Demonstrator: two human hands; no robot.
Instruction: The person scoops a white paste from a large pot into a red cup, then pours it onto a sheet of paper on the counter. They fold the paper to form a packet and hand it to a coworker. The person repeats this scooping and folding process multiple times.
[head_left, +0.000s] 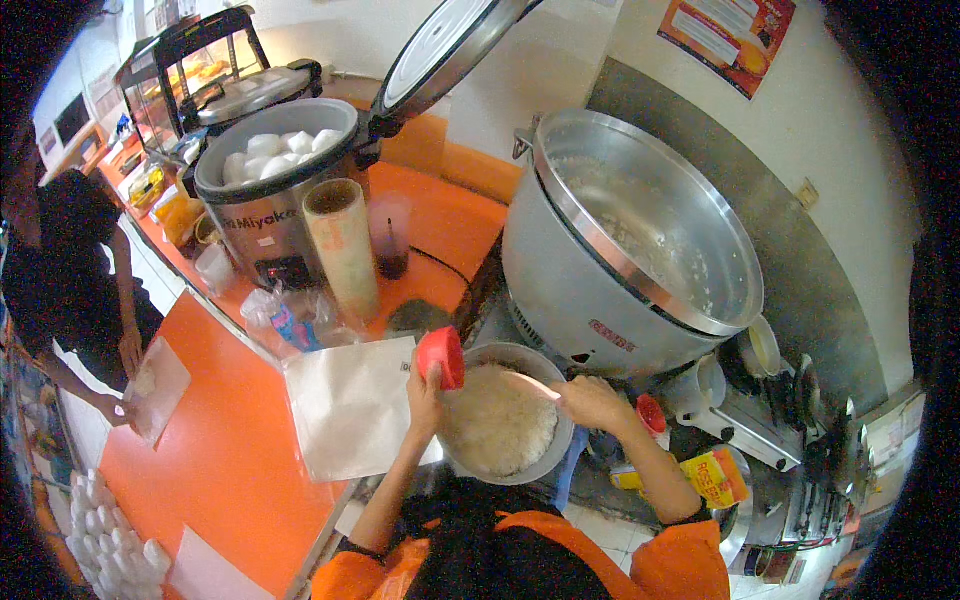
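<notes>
My left hand (424, 403) grips a small red plastic cup (441, 358) over the left rim of a round metal pot (525, 352). Cooked white rice (491, 431) fills much of that pot, which stands right in front of me. In my right hand (596, 405) is the handle of a pale rice paddle (531, 384), its blade reaching in over the rice. What the cup contains cannot be seen. White wrapping paper sheets (349, 416) lie beside the pot, close to my left forearm.
A large open rice cooker (585, 300) holds rice remnants behind the pot. On the orange counter (225, 405) stand a Miyako cooker (247, 225) full of white wrapped bundles and a tall tube (345, 255). A person (82, 277) handles paper at left, near stacked wrapped portions (112, 544).
</notes>
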